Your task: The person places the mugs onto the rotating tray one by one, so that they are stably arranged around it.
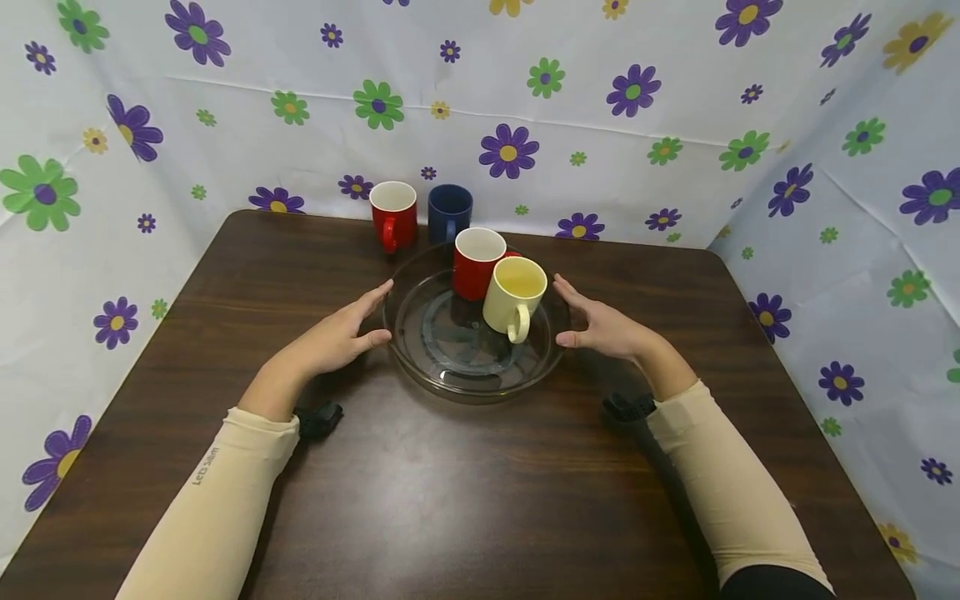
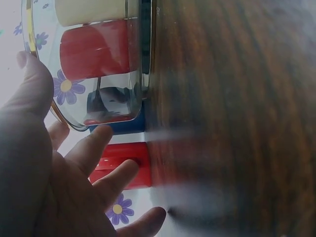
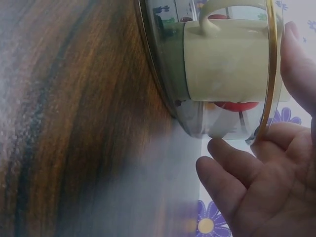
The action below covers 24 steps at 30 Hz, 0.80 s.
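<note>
Far left, the left hand [image 1: 333,335] spreads loosely extended fingers at the rim of a glass bowl [image 1: 431,337]. Behind stand a red mug [image 1: 394,217] and blue mug [image 1: 450,208], handles toward the person. The bowl, round with no long axis, sits mid-table, mouth up. Inside, upright: another red mug [image 1: 472,275], handle right; a yellow mug [image 1: 504,302], handle nearward. Right hand [image 1: 611,329], fingers extended, flanks the rim.

dish [image 1: 461,354]: smooth glass | yellow mug [image 1: 501,308]: glossy, probably ceramic | table [image 1: 450,492]: wood-grained
</note>
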Available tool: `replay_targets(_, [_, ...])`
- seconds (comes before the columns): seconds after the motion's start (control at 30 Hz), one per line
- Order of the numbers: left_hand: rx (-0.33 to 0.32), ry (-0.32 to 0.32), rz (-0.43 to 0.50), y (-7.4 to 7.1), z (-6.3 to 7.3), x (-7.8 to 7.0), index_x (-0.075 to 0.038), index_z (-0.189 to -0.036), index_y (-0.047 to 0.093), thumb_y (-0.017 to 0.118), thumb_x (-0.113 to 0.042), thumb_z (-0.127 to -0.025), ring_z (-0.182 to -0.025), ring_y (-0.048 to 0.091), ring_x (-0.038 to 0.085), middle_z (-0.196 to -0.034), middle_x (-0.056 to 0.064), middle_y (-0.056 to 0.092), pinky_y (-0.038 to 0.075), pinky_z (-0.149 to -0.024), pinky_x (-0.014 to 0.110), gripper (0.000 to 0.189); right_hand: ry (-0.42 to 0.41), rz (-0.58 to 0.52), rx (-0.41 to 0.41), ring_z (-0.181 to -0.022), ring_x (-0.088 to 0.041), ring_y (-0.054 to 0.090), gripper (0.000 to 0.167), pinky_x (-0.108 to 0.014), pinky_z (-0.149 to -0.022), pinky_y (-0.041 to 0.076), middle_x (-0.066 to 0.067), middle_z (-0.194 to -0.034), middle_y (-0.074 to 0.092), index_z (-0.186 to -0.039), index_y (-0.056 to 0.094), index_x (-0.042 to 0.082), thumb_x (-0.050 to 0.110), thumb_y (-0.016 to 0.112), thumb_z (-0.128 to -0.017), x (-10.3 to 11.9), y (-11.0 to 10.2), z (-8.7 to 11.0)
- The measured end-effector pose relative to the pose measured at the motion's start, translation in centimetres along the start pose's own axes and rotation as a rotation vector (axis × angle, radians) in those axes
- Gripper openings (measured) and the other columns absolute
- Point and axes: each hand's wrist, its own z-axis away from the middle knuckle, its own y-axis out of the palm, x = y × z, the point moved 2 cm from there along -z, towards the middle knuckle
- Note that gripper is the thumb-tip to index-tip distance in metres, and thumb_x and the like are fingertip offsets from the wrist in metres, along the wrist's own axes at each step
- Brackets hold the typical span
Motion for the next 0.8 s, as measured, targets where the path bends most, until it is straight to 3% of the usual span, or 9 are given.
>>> replay_targets(0.5, [0.000, -0.011, -0.008, -0.30, 0.32, -0.37, -0.019, -0.165, 0.008, 0.059, -0.039, -0.103, -0.148, 0.030, 0.040, -0.165, 0.020, 0.022, 0.020, -0.119, 0.061, 0.083, -0.019, -0.015, -0.002, -0.156, -0.032, 0.000, 0.094, -0.062, -0.122, 0.009, 0.001, -0.170, -0.007, -0.165, 0.004, 0.016, 0.028, 0.069, -0.098, 0.00, 0.09, -0.09])
replay_targets(0.8, [0.008, -0.022, -0.059, -0.30, 0.57, -0.95, -0.016, -0.164, 0.010, 0.063, -0.042, -0.100, -0.147, 0.034, 0.039, -0.162, 0.023, 0.029, 0.023, -0.119, 0.059, 0.087, -0.014, -0.063, 0.023, -0.156, -0.032, -0.001, 0.089, -0.061, -0.122, 0.010, 0.002, -0.170, -0.010, -0.164, 0.001, 0.019, 0.017, 0.064, -0.101, -0.44, -0.16, -0.40])
